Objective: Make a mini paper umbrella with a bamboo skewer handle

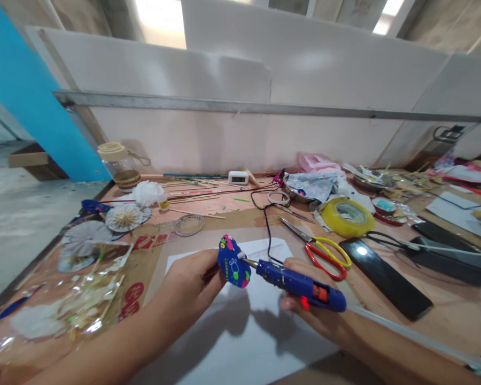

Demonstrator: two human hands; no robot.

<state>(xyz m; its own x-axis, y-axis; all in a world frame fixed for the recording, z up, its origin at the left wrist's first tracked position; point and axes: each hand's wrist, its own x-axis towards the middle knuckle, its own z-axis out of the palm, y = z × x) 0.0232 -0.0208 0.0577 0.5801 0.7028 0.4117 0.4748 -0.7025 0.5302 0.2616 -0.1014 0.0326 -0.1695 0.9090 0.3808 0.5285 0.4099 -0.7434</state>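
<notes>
Between the fingers of my left hand (196, 280) is a small round blue patterned piece (233, 262) with pink and green prints, held up over a white paper sheet (224, 353). My right hand (312, 310) is wrapped round a blue glue gun (292, 282), which has a red light on and a clear glue stick coming out of its back. The metal nozzle points left and meets or nearly meets the right edge of the patterned piece. Shadows of both hands fall on the paper.
Scissors (324, 254), a yellow tape roll (347, 216) and a black phone (387, 278) lie right of the paper. Folded paper fans (126, 216) and a plastic bag (92, 294) are at left. A jar (119, 166) and thin sticks stand or lie near the wall.
</notes>
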